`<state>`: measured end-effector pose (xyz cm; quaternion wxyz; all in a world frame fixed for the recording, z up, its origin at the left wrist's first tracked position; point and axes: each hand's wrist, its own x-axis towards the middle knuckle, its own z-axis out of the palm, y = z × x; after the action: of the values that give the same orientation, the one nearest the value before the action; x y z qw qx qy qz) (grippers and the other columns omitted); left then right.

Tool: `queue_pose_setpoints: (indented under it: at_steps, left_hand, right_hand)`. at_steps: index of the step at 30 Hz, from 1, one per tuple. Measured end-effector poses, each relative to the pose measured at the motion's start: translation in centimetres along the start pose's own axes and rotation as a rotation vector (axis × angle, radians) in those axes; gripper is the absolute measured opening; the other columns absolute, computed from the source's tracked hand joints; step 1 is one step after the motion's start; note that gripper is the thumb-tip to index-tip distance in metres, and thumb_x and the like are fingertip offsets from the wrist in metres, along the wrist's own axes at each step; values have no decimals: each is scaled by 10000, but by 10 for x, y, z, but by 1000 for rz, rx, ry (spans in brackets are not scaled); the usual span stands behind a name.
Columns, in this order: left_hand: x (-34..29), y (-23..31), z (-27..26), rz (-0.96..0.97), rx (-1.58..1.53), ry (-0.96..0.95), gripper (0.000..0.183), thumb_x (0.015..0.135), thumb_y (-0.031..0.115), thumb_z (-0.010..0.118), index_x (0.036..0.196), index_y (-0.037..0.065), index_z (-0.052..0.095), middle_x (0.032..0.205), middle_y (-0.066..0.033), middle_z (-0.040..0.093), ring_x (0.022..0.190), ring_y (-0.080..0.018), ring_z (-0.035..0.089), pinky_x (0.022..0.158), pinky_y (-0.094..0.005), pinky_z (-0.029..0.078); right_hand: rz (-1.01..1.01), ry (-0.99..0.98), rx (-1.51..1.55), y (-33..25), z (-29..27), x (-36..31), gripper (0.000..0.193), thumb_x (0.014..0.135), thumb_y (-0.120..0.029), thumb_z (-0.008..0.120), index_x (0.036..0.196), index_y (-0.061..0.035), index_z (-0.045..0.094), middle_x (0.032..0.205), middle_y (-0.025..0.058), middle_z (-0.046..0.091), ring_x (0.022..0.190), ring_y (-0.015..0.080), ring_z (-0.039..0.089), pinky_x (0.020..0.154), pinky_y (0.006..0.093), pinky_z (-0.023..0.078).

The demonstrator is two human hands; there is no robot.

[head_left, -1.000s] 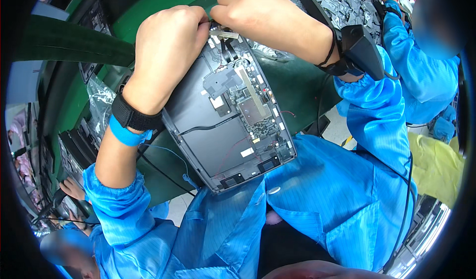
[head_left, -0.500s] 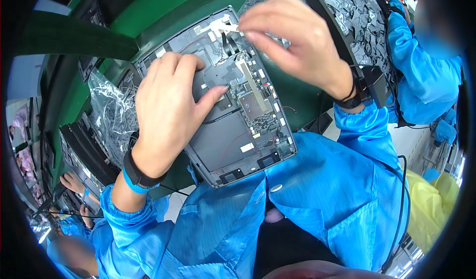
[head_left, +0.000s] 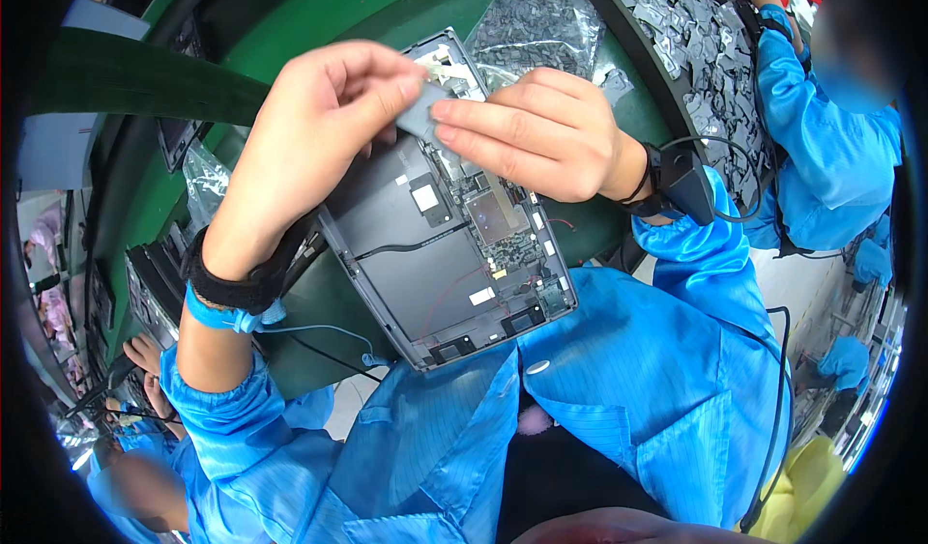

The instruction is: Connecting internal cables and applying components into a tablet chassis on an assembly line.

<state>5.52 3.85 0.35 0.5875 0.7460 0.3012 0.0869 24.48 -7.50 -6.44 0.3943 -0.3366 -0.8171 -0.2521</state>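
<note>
In the upper centre of the frame, a small grey piece (head_left: 420, 119) is held between two hands: its left side is clamped in the fingers of the left hand (head_left: 314, 128), its right side in those of the right hand (head_left: 546, 138). Beneath them, mid-frame, an open device casing (head_left: 411, 288) is seen, its circuit board (head_left: 498, 217) exposed. Grey scraps are contained in a clear bag (head_left: 541, 22) towards the upper right.

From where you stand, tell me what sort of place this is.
Probably an electronics workshop: an open flat device shows its circuit board, a dark tray holds many small grey parts, and another person nearby wears a similar blue coat.
</note>
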Motion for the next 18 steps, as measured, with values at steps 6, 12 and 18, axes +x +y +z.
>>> queue_pose_setpoints:
  at_steps: [6,12,18]
  left_hand:
    - [22,-15,0,350,624,362,182,844,83,613,971,-25,687,906,-210,683,826,-347,674,736,-390,527]
    - [27,-14,3,314,757,295,132,804,100,655,875,-1,705,779,-168,682,748,-341,663,682,-398,520]
    - [30,-16,2,345,813,325,104,795,118,665,819,20,691,737,-150,669,704,-337,645,629,-407,500]
  right_hand:
    - [123,-134,-237,6,-1,5,278,662,-136,649,922,-48,696,975,30,683,652,107,567,539,251,429]
    - [196,-228,-301,-6,4,10,230,668,-145,652,881,-66,691,936,8,682,631,108,568,539,264,422]
    - [169,-320,-140,12,2,8,185,695,-138,646,864,-72,685,986,22,700,638,140,644,558,287,483]
